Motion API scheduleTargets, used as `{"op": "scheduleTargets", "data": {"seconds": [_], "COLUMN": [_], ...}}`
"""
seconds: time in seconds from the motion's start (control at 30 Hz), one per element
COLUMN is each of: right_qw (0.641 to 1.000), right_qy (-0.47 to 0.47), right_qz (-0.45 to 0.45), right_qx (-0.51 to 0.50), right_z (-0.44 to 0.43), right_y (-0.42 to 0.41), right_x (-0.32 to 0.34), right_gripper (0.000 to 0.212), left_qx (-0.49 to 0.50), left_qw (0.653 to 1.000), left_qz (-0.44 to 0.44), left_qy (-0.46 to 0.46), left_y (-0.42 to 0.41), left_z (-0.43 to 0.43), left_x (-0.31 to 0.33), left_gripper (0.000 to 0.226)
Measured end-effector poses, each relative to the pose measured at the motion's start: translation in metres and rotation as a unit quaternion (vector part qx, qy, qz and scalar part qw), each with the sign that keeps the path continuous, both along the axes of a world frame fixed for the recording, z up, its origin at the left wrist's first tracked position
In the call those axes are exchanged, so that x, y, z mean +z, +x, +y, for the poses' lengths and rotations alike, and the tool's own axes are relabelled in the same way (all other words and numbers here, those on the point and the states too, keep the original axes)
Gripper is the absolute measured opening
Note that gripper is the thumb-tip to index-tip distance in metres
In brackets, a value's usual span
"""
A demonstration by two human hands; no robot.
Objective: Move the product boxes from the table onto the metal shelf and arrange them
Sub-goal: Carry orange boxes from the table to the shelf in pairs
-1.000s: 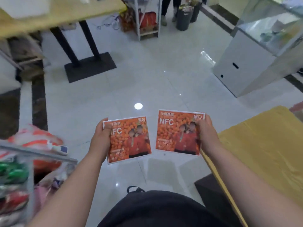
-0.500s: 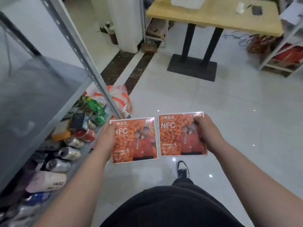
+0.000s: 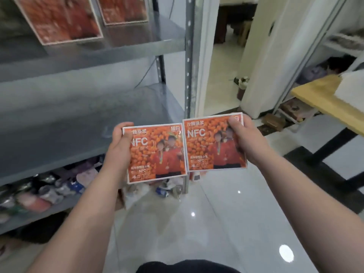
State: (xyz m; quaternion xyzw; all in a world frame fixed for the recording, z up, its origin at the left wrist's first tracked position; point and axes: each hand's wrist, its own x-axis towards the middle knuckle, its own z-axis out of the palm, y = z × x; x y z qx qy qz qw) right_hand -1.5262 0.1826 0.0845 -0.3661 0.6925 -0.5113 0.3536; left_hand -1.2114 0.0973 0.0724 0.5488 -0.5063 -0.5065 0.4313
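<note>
I carry two flat orange product boxes printed "NFC", side by side in front of me. My left hand (image 3: 120, 142) grips the left box (image 3: 157, 154) by its left edge. My right hand (image 3: 244, 138) grips the right box (image 3: 210, 146) at its upper right corner, thumb on the front. Both boxes hover above the floor, just in front of the grey metal shelf (image 3: 78, 115). Two more orange boxes (image 3: 65, 18) stand upright on the upper shelf board at the top left.
The shelf's perforated metal post (image 3: 188, 75) rises just behind the boxes. Cans and packets (image 3: 39, 194) crowd the lowest shelf level. A yellow-topped table (image 3: 325, 103) on a black stand stands at the right. A white pillar and doorway lie behind.
My view has swung left toward the shelf, which now fills the left half. Both hands keep hold of the boxes, now closer to the shelf's post.
</note>
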Motion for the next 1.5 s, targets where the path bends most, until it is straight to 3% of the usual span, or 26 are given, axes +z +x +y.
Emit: {"op": "scheduleTargets", "data": {"seconds": [0.3, 0.5, 0.7, 0.87, 1.0, 1.23, 1.43, 1.5], "right_qw": [0.981, 0.965, 0.943, 0.932, 0.936, 0.949, 0.877, 0.83], "right_qy": [-0.148, -0.238, -0.296, -0.272, -0.258, -0.19, -0.17, -0.131], "right_qz": [0.003, 0.041, 0.153, 0.239, 0.234, 0.216, 0.414, 0.507], "right_qx": [0.126, 0.101, 0.001, -0.008, 0.047, 0.131, 0.178, 0.192], "right_z": [-0.122, -0.155, -0.192, -0.238, -0.276, -0.343, -0.375, -0.383], "right_y": [0.045, 0.077, 0.097, 0.111, 0.113, 0.116, 0.102, 0.098], "right_x": [0.139, 0.207, 0.261, 0.29, 0.308, 0.311, 0.317, 0.325], "right_gripper": [0.024, 0.021, 0.031, 0.029, 0.034, 0.021, 0.022, 0.021], "left_qx": [0.109, 0.086, 0.039, -0.005, -0.032, -0.011, 0.001, 0.012], "left_qw": [0.984, 0.971, 0.956, 0.954, 0.957, 0.949, 0.878, 0.843], "left_qz": [0.081, 0.037, 0.001, -0.012, -0.05, -0.133, -0.297, -0.355], "left_qy": [-0.114, -0.222, -0.289, -0.298, -0.284, -0.286, -0.376, -0.403], "left_y": [0.054, 0.083, 0.08, 0.061, 0.04, 0.006, 0.0, 0.0], "left_z": [-0.038, -0.077, -0.112, -0.145, -0.173, -0.213, -0.227, -0.229], "left_x": [0.122, 0.188, 0.224, 0.238, 0.241, 0.237, 0.24, 0.239], "left_gripper": [0.018, 0.043, 0.042, 0.044, 0.047, 0.047, 0.051, 0.059]}}
